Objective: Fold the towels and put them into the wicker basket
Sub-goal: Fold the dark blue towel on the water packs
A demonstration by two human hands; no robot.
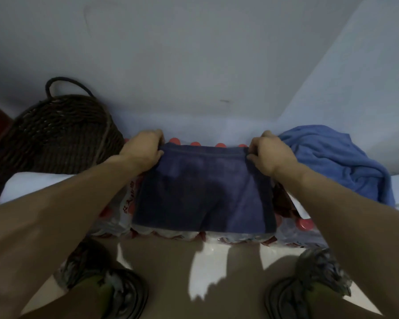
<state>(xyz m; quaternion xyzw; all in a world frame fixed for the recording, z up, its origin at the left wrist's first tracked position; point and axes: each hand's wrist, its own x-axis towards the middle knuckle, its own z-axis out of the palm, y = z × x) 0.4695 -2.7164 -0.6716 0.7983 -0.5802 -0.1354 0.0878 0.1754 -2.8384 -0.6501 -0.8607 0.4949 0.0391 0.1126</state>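
**Two hands hold the dark towel**

The left hand [143, 150] and right hand [268, 155] each pinch a far corner of the dark blue towel [203, 192], which lies flat on packed bottles [304, 225]. The basket [55, 132] sits left; a light blue towel [336, 157] lies right.

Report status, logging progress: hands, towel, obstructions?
Left hand and right hand pinch dark navy towel's far corners. Brown wicker basket left. Nothing blocking.

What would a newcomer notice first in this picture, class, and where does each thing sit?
First, the dark blue towel at the centre, spread over a pack of red-capped bottles, its far corners pinched by the left hand and right hand. Next, the wicker basket at the left and a crumpled light blue towel at the right.
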